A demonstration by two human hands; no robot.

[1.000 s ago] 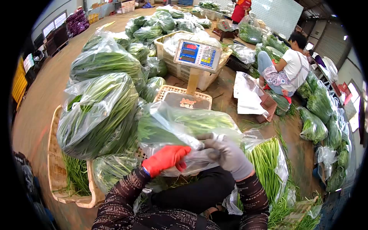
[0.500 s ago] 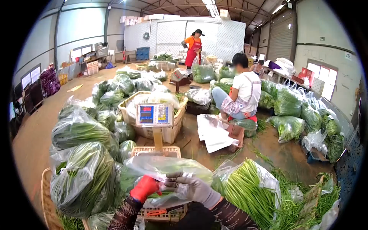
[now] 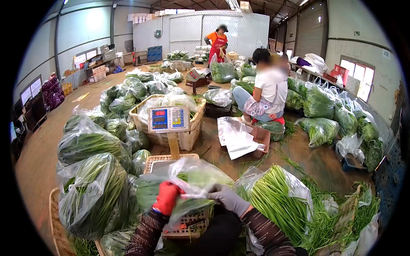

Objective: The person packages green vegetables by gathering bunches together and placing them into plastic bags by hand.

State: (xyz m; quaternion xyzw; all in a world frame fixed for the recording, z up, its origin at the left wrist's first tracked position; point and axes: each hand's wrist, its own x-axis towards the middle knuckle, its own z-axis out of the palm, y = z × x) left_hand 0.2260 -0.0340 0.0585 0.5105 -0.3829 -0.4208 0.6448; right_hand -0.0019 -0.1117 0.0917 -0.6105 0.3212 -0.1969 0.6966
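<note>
A clear plastic bag of green vegetables lies in front of me on the scale's crate-topped platform. My left hand, in a red glove, is closed on the gathered plastic at the bag's near side. In a grey glove, my right hand grips the other end of that plastic, which is drawn tight between the two hands. Behind the bag stands the scale display with lit red digits. An orange-handled tool rests on the basket below my hands. The fingertips are partly hidden by plastic.
Full bags of greens are piled on the left. To the right lies an open bag of long green stalks among loose stems. A seated person and a standing person in a red apron are farther off.
My hands have moved apart, pulling the bag's plastic taut between them. My left hand has risen slightly, and the right has shifted right. The camera view has shifted a little.
</note>
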